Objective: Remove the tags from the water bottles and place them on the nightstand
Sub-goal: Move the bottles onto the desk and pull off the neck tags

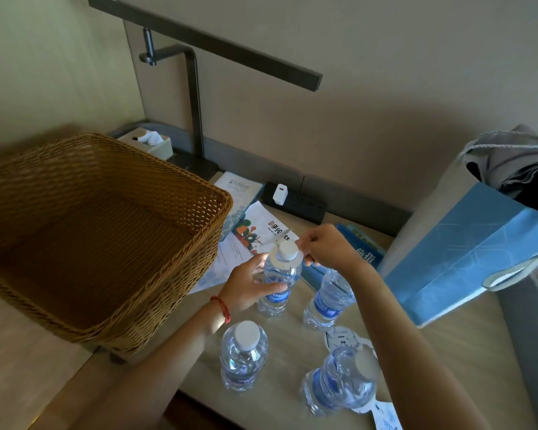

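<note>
Left hand (251,288) grips the body of the far-left bottle (278,282), fingers wrapped round it, red cord bracelet (221,308) on the wrist; right hand (325,245) pinches the edge of the white paper tag (288,262) sitting round that bottle's neck under the white cap, tag not off yet. Bottle stands upright on the nightstand (295,336) top. Second bottle (328,297) just beside it to the right, partly behind the right forearm, whether it has a tag cannot tell. Near-left bottle (244,355) upright, no tag visible on it. Near-right bottle (342,378) tilted toward camera, blurred, with a loose tag (343,338) lying flat on the top behind it and another tag (385,415) by its base at the frame bottom. Wicker basket (112,231) at left, leaflets (261,234) behind the bottles, blue paper bag (466,252) at right, tissue box (149,142) and lamp arm (196,113) at back
</note>
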Motion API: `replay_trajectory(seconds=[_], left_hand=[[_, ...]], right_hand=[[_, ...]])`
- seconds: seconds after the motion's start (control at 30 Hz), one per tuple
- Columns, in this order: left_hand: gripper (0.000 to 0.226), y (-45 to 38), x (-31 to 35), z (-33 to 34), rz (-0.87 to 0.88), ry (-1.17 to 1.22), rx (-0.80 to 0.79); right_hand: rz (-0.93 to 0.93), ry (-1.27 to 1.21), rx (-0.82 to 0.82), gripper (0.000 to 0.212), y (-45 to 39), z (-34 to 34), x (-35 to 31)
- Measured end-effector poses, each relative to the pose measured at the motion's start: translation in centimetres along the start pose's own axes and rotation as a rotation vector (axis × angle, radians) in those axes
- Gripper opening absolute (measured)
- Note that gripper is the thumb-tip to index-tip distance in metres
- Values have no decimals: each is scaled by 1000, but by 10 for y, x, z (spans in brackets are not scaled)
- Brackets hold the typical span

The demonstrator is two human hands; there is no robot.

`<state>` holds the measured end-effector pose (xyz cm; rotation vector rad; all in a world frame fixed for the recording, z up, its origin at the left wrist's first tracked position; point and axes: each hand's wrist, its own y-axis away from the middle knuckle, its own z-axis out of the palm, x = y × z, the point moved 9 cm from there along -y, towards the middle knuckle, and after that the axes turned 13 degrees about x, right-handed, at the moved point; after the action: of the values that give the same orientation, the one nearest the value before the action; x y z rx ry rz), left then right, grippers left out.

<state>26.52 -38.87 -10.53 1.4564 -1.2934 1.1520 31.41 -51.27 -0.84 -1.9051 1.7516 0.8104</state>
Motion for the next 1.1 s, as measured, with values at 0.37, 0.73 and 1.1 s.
replay_trajectory(seconds=[0.37,0.73,1.1], left_hand=[[51,-3,-2,2,15,34,5],[49,-6,-4,3,17,26,-4],[56,-3,-2,2,12,39,18]], right_hand=[[-114,-84,116,18,1,-9,-9],[-221,-88,204,15,7,-12,-14],[-355,-100,197,14,13,-9,-32]])
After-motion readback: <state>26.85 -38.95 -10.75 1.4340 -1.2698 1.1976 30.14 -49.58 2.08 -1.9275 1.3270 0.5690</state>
